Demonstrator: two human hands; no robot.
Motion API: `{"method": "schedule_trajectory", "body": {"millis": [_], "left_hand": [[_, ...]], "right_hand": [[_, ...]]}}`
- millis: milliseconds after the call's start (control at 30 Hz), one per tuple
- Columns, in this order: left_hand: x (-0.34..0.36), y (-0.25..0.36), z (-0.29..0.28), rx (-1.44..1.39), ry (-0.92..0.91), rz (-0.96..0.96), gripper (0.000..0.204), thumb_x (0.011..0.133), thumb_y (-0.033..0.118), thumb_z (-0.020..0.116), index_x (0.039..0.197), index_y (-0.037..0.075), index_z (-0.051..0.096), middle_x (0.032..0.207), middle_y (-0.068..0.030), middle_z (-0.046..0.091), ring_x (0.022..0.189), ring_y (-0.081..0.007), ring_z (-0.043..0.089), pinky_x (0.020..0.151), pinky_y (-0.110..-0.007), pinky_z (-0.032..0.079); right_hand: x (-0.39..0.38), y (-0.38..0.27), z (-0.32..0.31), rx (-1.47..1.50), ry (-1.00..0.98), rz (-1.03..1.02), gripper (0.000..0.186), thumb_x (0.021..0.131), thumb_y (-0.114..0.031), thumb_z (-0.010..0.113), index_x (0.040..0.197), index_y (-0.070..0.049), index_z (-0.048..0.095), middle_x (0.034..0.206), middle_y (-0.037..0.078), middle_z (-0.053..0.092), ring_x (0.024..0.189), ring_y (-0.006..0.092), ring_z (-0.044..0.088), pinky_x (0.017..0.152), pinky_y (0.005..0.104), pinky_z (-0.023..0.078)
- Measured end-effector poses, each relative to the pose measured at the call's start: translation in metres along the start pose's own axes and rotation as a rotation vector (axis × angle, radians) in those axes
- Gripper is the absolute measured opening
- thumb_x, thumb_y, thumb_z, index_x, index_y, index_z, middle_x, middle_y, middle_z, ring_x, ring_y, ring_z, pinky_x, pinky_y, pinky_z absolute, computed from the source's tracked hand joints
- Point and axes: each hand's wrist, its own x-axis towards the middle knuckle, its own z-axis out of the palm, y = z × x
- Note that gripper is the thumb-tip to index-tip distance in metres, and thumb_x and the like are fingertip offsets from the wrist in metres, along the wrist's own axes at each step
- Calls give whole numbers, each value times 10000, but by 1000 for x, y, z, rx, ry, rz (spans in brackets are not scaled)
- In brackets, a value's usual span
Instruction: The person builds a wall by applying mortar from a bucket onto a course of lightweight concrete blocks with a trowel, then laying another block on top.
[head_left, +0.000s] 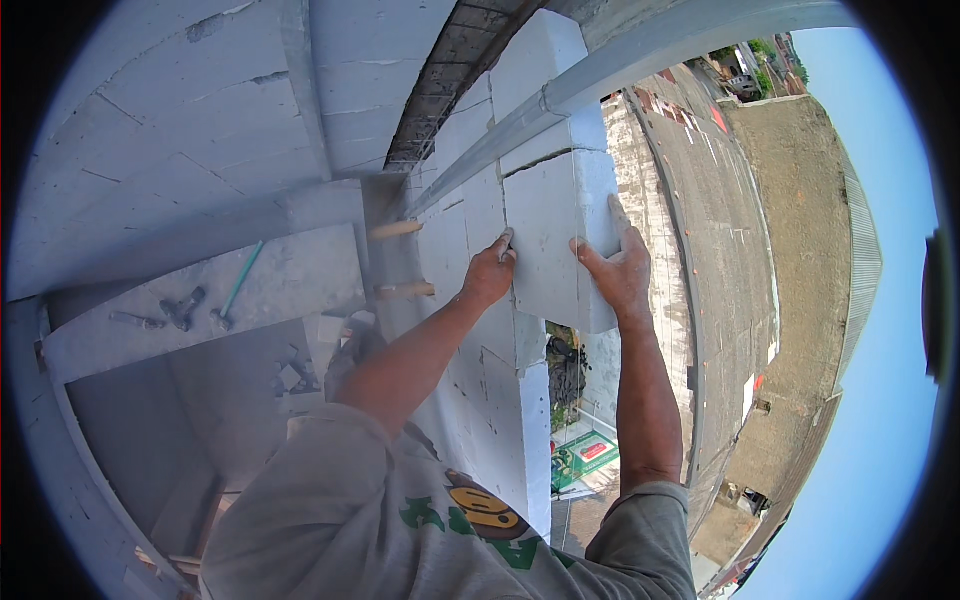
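A large white lightweight concrete block (545,235) sits in the top of a white block wall (480,400), its lower end jutting over a gap. At the block's left edge, my left hand (490,268) is closed, with curled fingers pressed along the seam. My right hand (622,270) grips the block's outer right edge, the thumb on the near face and the fingers along the outer side. Both hands touch the block. Whether the left fingers also pinch something small at the seam is hard to see.
A grey metal pipe (560,90) slants across the wall just beyond the block. On a pale plank (300,268) at left lie a green-handled hammer (238,285) and dark hand tools (180,308). Wooden poles (402,290) poke out beside the wall. Outside, roofs (710,220) lie far below.
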Motion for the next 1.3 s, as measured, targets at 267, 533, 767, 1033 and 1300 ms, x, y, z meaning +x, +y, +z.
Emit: {"method": "schedule_trajectory", "body": {"millis": [267, 533, 767, 1033, 1300], "left_hand": [[-2, 4, 4, -87, 15, -85, 463, 913, 148, 500, 1346, -7, 445, 1301, -242, 519, 1239, -324, 491, 1043, -317, 358], [-2, 1, 10, -254, 15, -133, 495, 910, 122, 489, 1369, -37, 398, 1349, -222, 485, 1276, -275, 450, 1064, -291, 315], [0, -11, 15, -291, 6, -126, 508, 905, 74, 470, 1384, -57, 361, 1379, -206, 456, 1297, -252, 420, 1071, -283, 297], [-3, -13, 19, -379, 14, -133, 500, 907, 62, 463, 1381, -64, 364, 1385, -205, 446, 1293, -241, 418, 1074, -276, 288], [-1, -18, 22, -370, 38, -113, 498, 900, 61, 459, 1377, -59, 377, 1374, -190, 466, 1285, -237, 432, 1064, -270, 300]], "right_hand": [[2, -1, -2, 11, -42, 24, 850, 668, -299, 790, 1390, -43, 422, 1082, 216, 583, 1019, 326, 597, 869, 384, 479], [4, 7, -2, 22, -63, 11, 856, 662, -311, 797, 1386, -42, 428, 1066, 210, 580, 996, 319, 602, 853, 387, 486], [4, 3, -3, 10, -72, 31, 875, 653, -332, 798, 1392, -49, 425, 1048, 207, 579, 976, 318, 602, 849, 388, 483], [2, 6, -2, -9, -74, 44, 879, 660, -363, 788, 1398, -60, 419, 1034, 206, 577, 942, 322, 599, 837, 391, 482], [4, 23, 4, 113, -61, -11, 751, 801, -430, 682, 1396, -57, 415, 1193, 263, 556, 1103, 362, 561, 931, 398, 447]]}}
